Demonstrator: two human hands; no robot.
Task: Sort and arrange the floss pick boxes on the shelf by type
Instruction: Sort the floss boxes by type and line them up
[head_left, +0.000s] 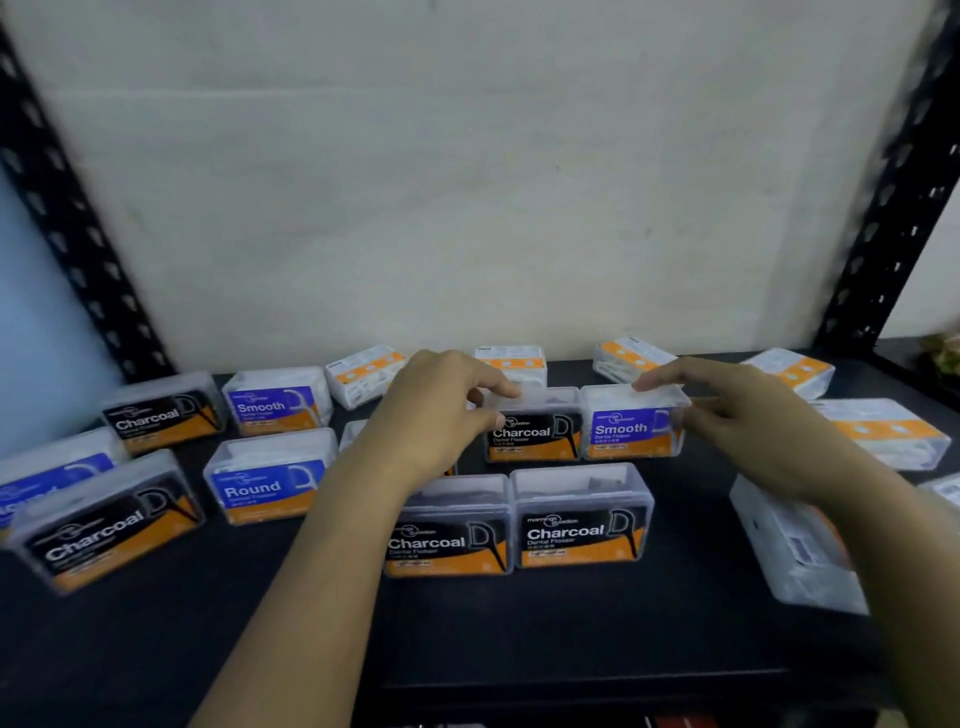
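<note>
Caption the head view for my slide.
Sorting floss picks on a black shelf: the left hand pinches a Charcoal box while the right hand touches the adjacent Smooth box.

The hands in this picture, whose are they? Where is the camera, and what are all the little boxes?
They belong to a person; there is no machine here. The camera sits on the person's head and looks down, so you see only arms and hands. On the dark shelf lie many small clear boxes of floss picks, labelled Charcoal, Smooth or Round. Some are turned so the name does not show. The left hand has its grip, finger and thumb, on a Charcoal box in the middle. The right hand lays straight fingers on top of the Smooth box right beside it.
</note>
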